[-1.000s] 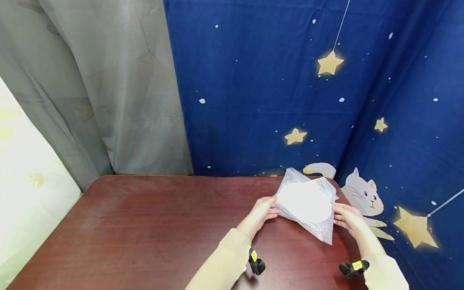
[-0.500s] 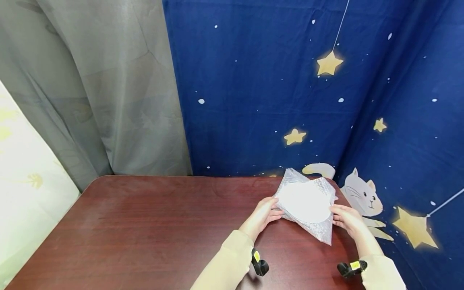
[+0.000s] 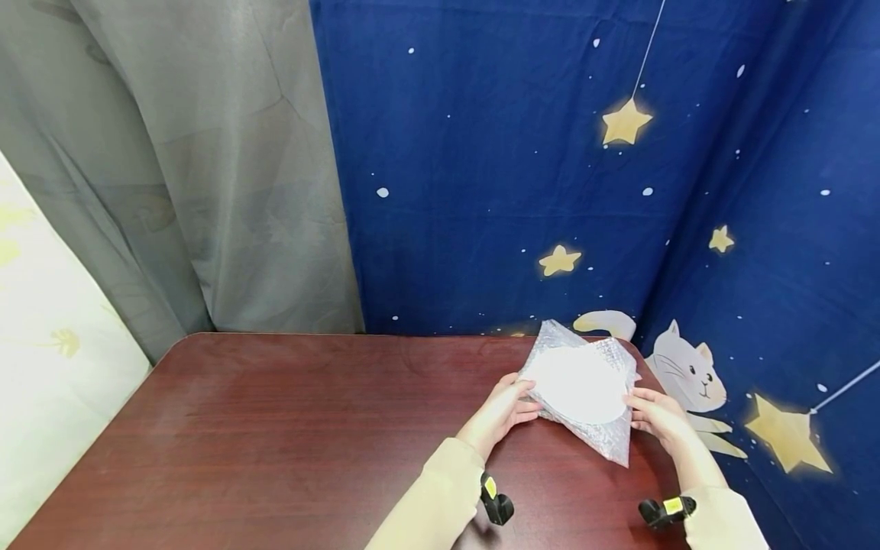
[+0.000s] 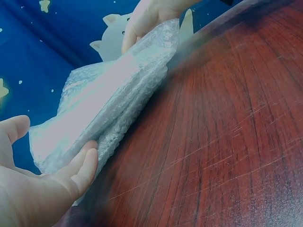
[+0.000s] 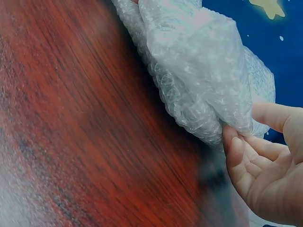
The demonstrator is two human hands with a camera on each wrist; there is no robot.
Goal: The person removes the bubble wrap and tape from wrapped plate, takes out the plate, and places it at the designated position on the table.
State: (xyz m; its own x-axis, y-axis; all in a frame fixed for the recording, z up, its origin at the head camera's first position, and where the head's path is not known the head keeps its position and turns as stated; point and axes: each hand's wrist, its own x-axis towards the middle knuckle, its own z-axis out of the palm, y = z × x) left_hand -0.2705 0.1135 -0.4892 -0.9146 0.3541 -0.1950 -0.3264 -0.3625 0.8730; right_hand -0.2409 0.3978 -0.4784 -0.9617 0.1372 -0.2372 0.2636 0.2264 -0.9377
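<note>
A sheet of clear bubble wrap [image 3: 609,441] is at the table's far right corner, its corners sticking out. A bright white oval shape [image 3: 579,384], flat and without visible detail, shows at its middle; I cannot tell its kind. My left hand [image 3: 500,413] holds the wrap's left edge, thumb on top. In the left wrist view its fingers [image 4: 84,165] lie against the layered near side. My right hand [image 3: 658,416] grips the right edge. In the right wrist view, its fingertips [image 5: 232,142] reach in at the puckered edge of the bubble wrap [image 5: 199,71], thumb on the other side.
The dark red wooden table [image 3: 309,428] extends left and toward me. A blue curtain [image 3: 467,168] with stars and a cat hangs behind and to the right, a grey curtain [image 3: 261,191] at the back left. Small black devices [image 3: 496,500] sit at both wrists.
My left hand has shifted slightly right, farther over the wrap's edge. My right hand has moved slightly left onto its side. The bubble wrap lies almost where it was.
</note>
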